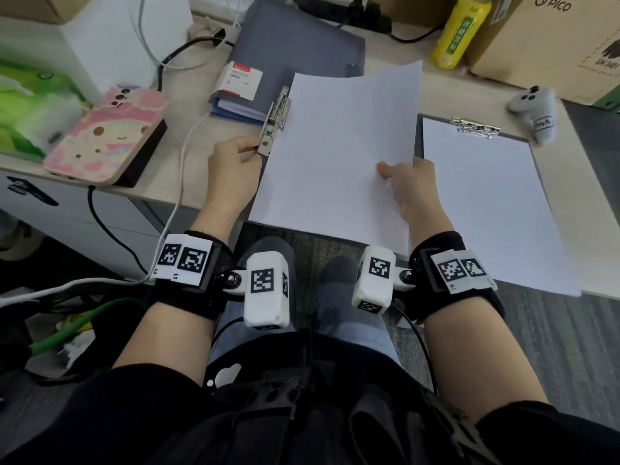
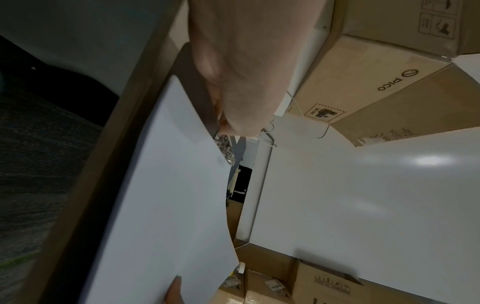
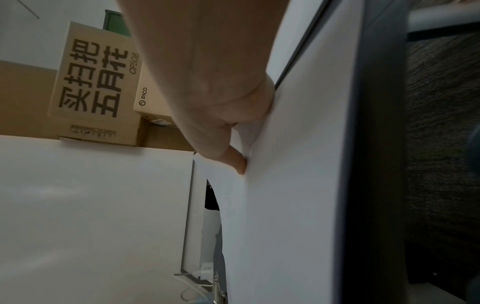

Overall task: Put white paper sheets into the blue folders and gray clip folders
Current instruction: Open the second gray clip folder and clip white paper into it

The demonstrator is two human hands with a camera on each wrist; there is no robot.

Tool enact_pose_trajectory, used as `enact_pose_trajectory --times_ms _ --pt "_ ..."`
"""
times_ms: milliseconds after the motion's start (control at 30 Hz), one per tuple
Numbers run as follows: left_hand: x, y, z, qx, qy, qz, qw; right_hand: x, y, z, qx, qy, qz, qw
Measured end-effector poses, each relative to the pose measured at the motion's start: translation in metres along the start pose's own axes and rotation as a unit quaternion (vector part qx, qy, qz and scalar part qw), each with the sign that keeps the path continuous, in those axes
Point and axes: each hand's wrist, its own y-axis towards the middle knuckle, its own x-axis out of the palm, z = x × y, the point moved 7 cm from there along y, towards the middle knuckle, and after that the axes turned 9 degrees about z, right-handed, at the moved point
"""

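A white paper sheet (image 1: 339,152) lies tilted across the desk's front edge, over a gray clip folder whose metal clip (image 1: 275,120) shows at the sheet's left side. My left hand (image 1: 235,159) pinches the lower end of that clip. My right hand (image 1: 407,182) pinches the sheet's right edge, thumb on top; the right wrist view shows the thumb (image 3: 237,162) pressing the paper (image 3: 298,185). A second gray clip folder (image 1: 533,146) at the right holds a white sheet (image 1: 486,203) under its clip (image 1: 474,127). A closed blue-gray folder (image 1: 298,45) lies at the back.
A pink-cased phone on a dark box (image 1: 107,135) and a green tissue pack (image 1: 33,105) sit left. A small red-and-white box (image 1: 240,80) rests on a thin folder stack. A yellow bottle (image 1: 459,31), cardboard boxes (image 1: 553,38) and a white controller (image 1: 533,109) stand at the back right. Cables cross the desk.
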Motion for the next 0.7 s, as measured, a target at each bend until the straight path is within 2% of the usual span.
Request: enact_pose_trajectory --times_ms 467,700 --pt "0.0 0.004 -0.007 -0.002 -0.021 0.002 1.0 0.006 -0.002 -0.009 -0.06 -0.063 0.027 0.996" --pt "0.001 0.003 -0.008 0.014 0.004 0.008 1.0 0.009 -0.007 -0.016 -0.119 -0.16 0.05 0.979"
